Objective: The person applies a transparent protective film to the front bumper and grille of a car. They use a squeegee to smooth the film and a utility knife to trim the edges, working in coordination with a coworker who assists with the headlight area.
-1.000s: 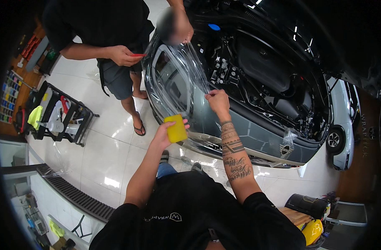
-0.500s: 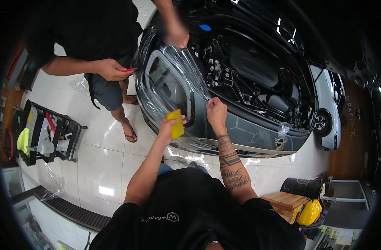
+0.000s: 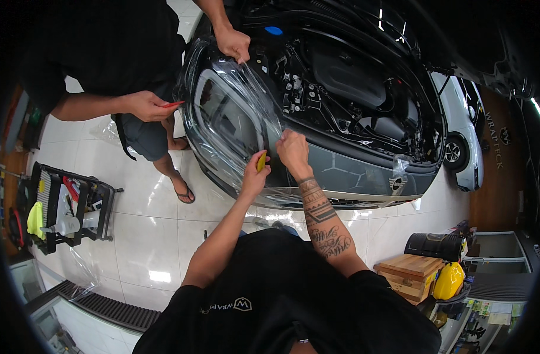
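Clear plastic film [image 3: 251, 88] drapes in wrinkled folds over the front corner of a dark grey car [image 3: 341, 172] and around its headlight [image 3: 227, 115]. My right hand [image 3: 293, 154] is closed on the film's edge, at the body panel beside the engine bay. In my left hand [image 3: 253, 178] is a yellow squeegee [image 3: 262, 161], turned edge-on near the lower end of the headlight. Across the corner, a co-worker's hand [image 3: 233, 43] grips the film's far end. That person's other hand [image 3: 146, 106] holds a thin red squeegee [image 3: 174, 104].
The car's engine bay [image 3: 347, 82] is exposed, with a blue cap [image 3: 273, 30] at its far side. A black tool cart [image 3: 75, 206] stands at left. At right are a wooden box [image 3: 408, 272], a yellow rounded object [image 3: 448, 281] and a white car [image 3: 468, 147].
My left hand has moved up and right, turning the squeegee edge-on. My right hand has shifted slightly left. The co-worker's film-holding hand has moved left, and the view has shifted.
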Motion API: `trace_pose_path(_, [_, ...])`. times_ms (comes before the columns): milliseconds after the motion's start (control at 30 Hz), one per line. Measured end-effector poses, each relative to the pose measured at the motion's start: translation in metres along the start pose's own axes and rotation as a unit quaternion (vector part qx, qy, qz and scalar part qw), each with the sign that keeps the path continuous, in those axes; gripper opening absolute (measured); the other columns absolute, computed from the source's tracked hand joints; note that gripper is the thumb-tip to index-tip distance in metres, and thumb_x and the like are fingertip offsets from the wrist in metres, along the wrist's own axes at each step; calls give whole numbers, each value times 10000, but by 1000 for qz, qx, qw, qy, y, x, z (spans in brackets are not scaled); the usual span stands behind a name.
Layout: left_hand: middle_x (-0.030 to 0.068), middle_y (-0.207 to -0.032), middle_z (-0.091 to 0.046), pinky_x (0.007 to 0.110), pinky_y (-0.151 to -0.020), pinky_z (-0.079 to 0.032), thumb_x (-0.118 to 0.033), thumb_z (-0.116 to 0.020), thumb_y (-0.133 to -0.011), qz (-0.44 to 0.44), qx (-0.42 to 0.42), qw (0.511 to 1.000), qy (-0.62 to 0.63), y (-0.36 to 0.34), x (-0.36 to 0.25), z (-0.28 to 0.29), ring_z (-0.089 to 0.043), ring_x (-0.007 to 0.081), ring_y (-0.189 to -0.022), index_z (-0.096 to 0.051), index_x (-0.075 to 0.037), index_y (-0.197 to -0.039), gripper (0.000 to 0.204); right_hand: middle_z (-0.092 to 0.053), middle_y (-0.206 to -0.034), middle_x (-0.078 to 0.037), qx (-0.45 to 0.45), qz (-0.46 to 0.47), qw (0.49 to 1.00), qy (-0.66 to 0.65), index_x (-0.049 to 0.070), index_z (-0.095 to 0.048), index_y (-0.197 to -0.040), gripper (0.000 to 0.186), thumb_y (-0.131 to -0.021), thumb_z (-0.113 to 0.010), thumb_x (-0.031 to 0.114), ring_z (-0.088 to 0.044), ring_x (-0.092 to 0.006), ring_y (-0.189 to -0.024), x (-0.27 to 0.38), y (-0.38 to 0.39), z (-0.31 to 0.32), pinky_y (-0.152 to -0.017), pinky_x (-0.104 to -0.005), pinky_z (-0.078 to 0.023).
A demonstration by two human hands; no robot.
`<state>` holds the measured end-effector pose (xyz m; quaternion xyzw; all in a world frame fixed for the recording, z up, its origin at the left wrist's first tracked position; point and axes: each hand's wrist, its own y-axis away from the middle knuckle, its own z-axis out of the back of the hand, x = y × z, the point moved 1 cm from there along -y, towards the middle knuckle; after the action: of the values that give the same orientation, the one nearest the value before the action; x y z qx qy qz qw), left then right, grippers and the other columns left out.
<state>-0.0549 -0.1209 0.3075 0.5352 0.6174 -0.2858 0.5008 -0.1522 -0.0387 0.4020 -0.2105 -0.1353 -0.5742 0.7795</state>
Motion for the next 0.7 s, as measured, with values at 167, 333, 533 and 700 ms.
trace_pose_path(167, [73, -1127, -606, 273, -855, -471, 38, -552, -823, -2, -3, 1000, -15, -4, 3, 3, -596, 159, -971, -508, -62, -1300, 489, -620, -723, -264, -5, 11, 999, -34, -17, -585, -726, 128, -702, -634, 99, -620, -453, -771, -10, -7, -7, -688, -483, -491])
trace_pose_path(333, [78, -1061, -633, 298, -812, -499, 21, -574, -822, 62, -33, 994, 82, -1, -5, 17, -621, 172, -909, -532, -50, -1258, 445, -594, -689, -261, -26, 9, 999, -46, -21, -508, -696, 120, -703, -599, 55, -595, -465, -728, -4, -1, -6, -653, -508, -462])
trace_pose_path(533, [67, -939, -657, 291, -750, -504, -82, -632, -876, -44, -157, 983, -80, -9, -28, 44, -619, 132, -836, -613, 3, -1066, 209, -613, -762, -270, -16, -11, 998, -60, -18, -533, -823, 135, -730, -608, 47, -594, -479, -785, -7, 2, -7, -694, -536, -464])
trace_pose_path(700, [49, -893, -664, 278, -716, -504, -127, -656, -881, -94, -158, 981, -54, -37, -32, 59, -618, 116, -776, -617, 15, -1036, 214, -632, -787, -265, 7, -6, 997, -73, -12, -551, -866, 148, -740, -605, 42, -606, -477, -795, -2, 3, -3, -706, -541, -478])
